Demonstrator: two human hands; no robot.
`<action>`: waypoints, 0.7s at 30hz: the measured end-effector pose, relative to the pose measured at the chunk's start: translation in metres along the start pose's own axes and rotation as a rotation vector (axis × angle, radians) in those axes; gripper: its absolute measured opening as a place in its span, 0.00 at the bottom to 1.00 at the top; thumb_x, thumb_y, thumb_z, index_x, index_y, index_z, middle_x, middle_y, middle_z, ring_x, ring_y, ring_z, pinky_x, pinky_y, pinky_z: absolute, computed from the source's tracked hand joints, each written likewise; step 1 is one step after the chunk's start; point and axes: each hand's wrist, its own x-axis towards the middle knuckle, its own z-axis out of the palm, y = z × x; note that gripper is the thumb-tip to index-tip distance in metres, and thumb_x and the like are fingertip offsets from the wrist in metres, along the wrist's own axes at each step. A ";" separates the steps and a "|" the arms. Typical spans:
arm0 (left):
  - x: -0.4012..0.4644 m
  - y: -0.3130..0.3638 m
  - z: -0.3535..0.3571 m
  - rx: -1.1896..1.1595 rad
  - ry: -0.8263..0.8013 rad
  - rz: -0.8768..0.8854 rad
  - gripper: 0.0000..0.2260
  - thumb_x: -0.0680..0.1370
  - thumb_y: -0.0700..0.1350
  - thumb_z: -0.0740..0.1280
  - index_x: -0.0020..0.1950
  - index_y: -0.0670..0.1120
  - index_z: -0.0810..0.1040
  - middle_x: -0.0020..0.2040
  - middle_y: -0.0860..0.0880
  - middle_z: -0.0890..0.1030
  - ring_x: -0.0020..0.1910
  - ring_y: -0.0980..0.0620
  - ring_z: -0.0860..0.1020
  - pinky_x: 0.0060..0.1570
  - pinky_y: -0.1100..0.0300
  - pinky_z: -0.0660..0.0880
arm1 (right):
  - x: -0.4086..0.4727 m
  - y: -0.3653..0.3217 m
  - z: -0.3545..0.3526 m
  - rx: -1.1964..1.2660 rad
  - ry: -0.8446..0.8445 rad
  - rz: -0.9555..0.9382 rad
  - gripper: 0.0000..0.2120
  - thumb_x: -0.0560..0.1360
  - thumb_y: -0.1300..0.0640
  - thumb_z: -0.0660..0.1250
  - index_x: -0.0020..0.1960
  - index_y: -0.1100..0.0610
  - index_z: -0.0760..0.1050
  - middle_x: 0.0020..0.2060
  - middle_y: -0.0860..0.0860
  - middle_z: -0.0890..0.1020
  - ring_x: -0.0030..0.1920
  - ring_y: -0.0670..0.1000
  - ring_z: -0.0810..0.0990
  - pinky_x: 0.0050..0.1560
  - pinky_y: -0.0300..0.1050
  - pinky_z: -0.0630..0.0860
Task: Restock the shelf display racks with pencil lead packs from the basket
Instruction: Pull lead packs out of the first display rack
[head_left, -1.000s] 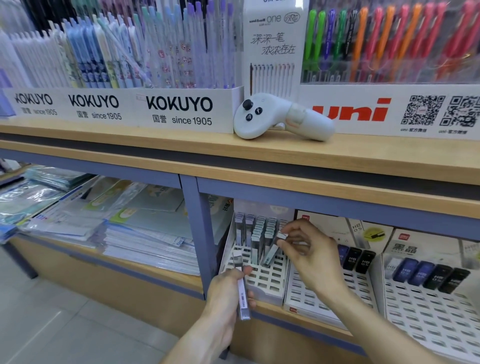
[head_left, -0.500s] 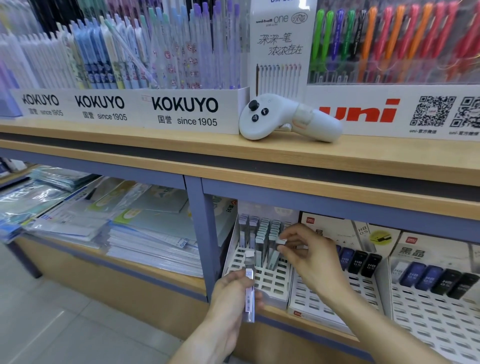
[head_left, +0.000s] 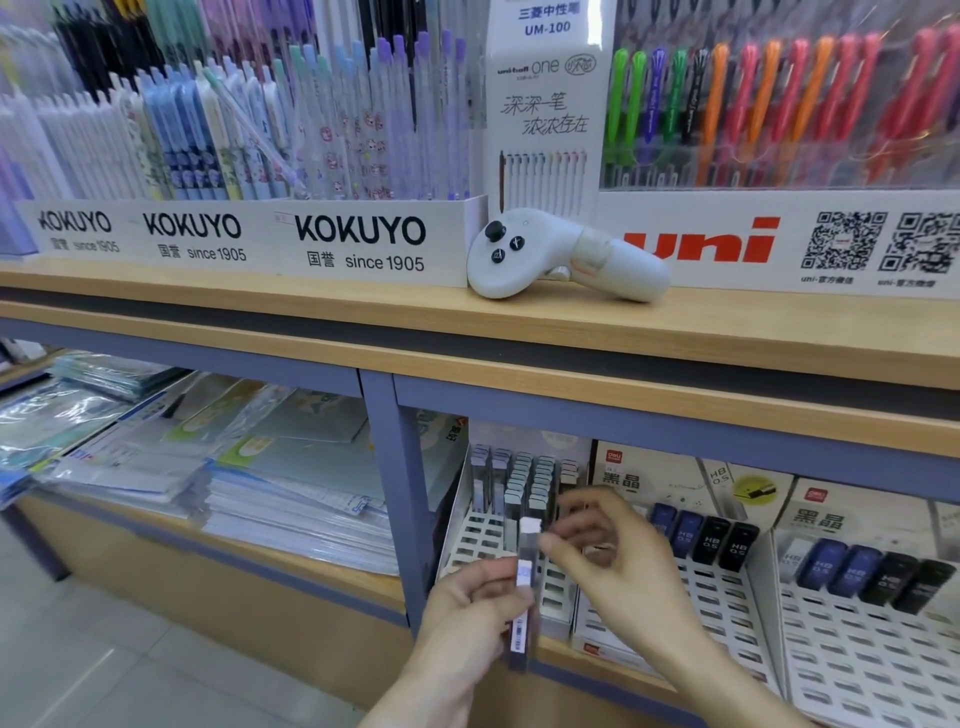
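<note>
Pencil lead packs (head_left: 521, 608) are sitting in the left hand (head_left: 470, 610), a thin stack held upright, long axis near vertical and leaning slightly toward the rack, barcode label facing the camera; I can't tell how many are in the stack. Going big to small: the lower shelf bay (head_left: 675, 426) is capping headroom from above, with the blue upright post (head_left: 400, 499) closing off the left side, so any insertion is looking like a forward-and-down path, not a drop from high. The white slotted display rack (head_left: 480, 538) is standing just behind and above the hands, tilted back, its rear rows already filled with grey-capped packs (head_left: 535, 483), front rows showing open slots. The neighbouring rack (head_left: 727, 613) to the right is carrying dark HB packs (head_left: 711, 538) at the back and plenty of free slots below. The right hand (head_left: 618, 561) is hovering just right of the stack's top, fingers loosely curled, thumb and forefinger closing in on the white cap end (head_left: 531, 526); motion blur is hiding whether they're actually touching it. Left-hand fingers are wrapping the stack's mid-section, thumb on the near side. My read: the right hand is nearer the rack and is peeling one pack off the top; the pack's axis already roughly matches the slots, so little rotation is needed. The lower front edge of the rack is the thing to clear.
</note>
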 end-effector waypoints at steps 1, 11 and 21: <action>0.000 -0.002 0.001 0.050 -0.023 0.012 0.11 0.72 0.35 0.78 0.51 0.46 0.87 0.50 0.41 0.87 0.53 0.41 0.85 0.56 0.48 0.81 | -0.006 0.001 0.000 0.080 -0.027 0.048 0.15 0.73 0.58 0.76 0.55 0.45 0.77 0.42 0.43 0.86 0.44 0.41 0.83 0.47 0.38 0.80; 0.006 -0.005 0.006 0.371 0.016 0.182 0.11 0.77 0.40 0.74 0.56 0.55 0.83 0.51 0.54 0.85 0.53 0.56 0.82 0.59 0.59 0.78 | 0.004 0.016 -0.025 0.212 0.286 -0.031 0.13 0.75 0.66 0.74 0.51 0.50 0.79 0.41 0.47 0.86 0.44 0.48 0.85 0.49 0.46 0.82; -0.003 -0.003 0.008 0.798 0.015 0.285 0.15 0.80 0.43 0.67 0.57 0.64 0.78 0.55 0.62 0.79 0.54 0.64 0.77 0.60 0.70 0.72 | 0.022 0.030 -0.006 -0.259 0.252 -0.290 0.13 0.76 0.60 0.74 0.54 0.45 0.78 0.45 0.37 0.83 0.46 0.37 0.82 0.46 0.39 0.79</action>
